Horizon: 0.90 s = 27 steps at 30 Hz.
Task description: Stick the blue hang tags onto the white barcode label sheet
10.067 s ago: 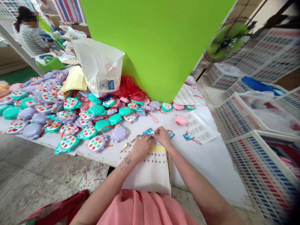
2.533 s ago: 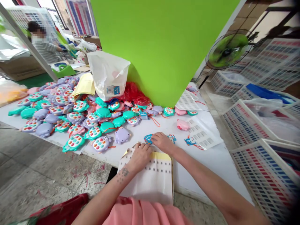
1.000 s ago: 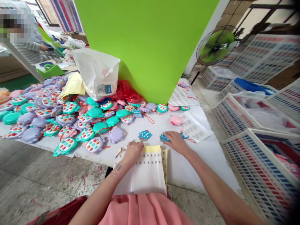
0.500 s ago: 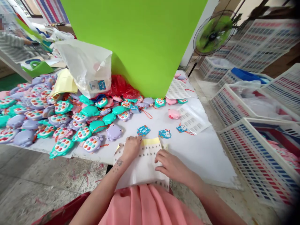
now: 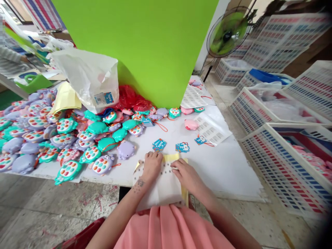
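A white sheet of small square stickers (image 5: 162, 190) with yellow backing (image 5: 168, 158) lies at the table's front edge, reaching down to my lap. My left hand (image 5: 152, 166) rests flat on its upper left part, fingers stretched forward and holding nothing. Over the right side of the sheet, my right hand (image 5: 187, 174) has its fingers curled, thumb and index finger close together at a row of stickers. Whatever is between those fingertips is too small to make out. Just beyond the hands are a blue tag pile (image 5: 159, 144), a second tag pile (image 5: 182, 147) and a single tag (image 5: 200, 140).
Many turtle-like and whale-like pop toys (image 5: 68, 171) are heaped on the left. A plastic bag (image 5: 90, 76) stands before a green panel (image 5: 140, 45). A pink toy (image 5: 191, 124) touches another sticker sheet (image 5: 214, 129). White crates (image 5: 282, 173) and a fan (image 5: 228, 34) are right.
My right hand has moved in against the sheet, its thumb and index finger closing together. My left hand stays flat on the sheet, shifted slightly right with it. The camera view has turned a little.
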{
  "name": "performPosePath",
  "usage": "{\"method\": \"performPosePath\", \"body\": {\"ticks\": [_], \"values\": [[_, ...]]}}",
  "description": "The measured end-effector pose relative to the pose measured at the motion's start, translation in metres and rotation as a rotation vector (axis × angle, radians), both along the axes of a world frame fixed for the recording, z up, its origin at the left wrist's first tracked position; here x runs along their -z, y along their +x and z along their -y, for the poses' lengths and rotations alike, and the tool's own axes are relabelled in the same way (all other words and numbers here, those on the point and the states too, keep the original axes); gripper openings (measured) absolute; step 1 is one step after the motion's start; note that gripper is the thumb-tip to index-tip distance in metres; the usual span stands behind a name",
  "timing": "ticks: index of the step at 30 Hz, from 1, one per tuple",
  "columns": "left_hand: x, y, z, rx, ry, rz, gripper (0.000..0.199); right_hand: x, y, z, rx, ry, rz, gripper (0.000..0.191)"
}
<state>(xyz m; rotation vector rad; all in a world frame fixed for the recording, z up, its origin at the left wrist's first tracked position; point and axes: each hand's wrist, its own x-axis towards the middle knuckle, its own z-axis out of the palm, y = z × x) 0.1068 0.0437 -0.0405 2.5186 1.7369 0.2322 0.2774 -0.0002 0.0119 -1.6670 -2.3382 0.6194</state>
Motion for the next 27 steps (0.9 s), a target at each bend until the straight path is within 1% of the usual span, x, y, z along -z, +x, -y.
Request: {"method": "performPosePath", "body": {"ticks": [2,4,7,9,11,12,15,17,18,22,24,27], "values": [[-0.002,-0.001,-0.001,0.0,-0.014,0.003,0.019,-0.001,-0.001,-0.006,-0.037,0.035,0.187,0.01],[-0.005,-0.004,-0.001,-0.013,-0.038,0.025,0.017,-0.001,0.01,-0.008,-0.071,0.043,0.359,0.012],[-0.008,-0.011,0.002,-0.053,-0.083,0.041,0.019,-0.003,0.03,-0.006,-0.09,0.018,0.471,0.017],[-0.009,-0.014,0.003,-0.078,-0.125,0.033,0.019,-0.007,0.032,-0.003,-0.091,0.003,0.497,0.014],[-0.011,-0.014,0.004,-0.097,-0.165,0.03,0.017,-0.014,0.021,-0.002,-0.076,0.006,0.441,0.016],[-0.012,-0.012,0.004,-0.101,-0.177,0.03,0.016,-0.017,0.012,-0.003,-0.07,0.009,0.367,0.019],[-0.018,-0.005,0.003,-0.095,-0.169,0.037,0.014,-0.018,-0.019,-0.01,-0.084,-0.012,0.031,0.021],[-0.022,-0.002,0.003,-0.073,-0.14,0.042,0.015,-0.009,-0.03,-0.018,-0.083,-0.069,-0.155,0.019],[-0.024,-0.001,0.003,-0.067,-0.127,0.043,0.016,-0.002,-0.031,-0.022,-0.058,-0.101,-0.208,0.017],[-0.021,-0.008,0.003,-0.102,-0.132,0.059,0.015,0.035,-0.017,-0.034,0.149,-0.183,-0.288,0.014],[-0.018,-0.012,0.004,-0.121,-0.15,0.077,0.016,0.045,-0.011,-0.035,0.189,-0.158,-0.322,0.017],[-0.018,-0.015,0.004,-0.125,-0.151,0.104,0.021,0.047,-0.012,-0.032,0.128,-0.037,-0.319,0.028]]}}
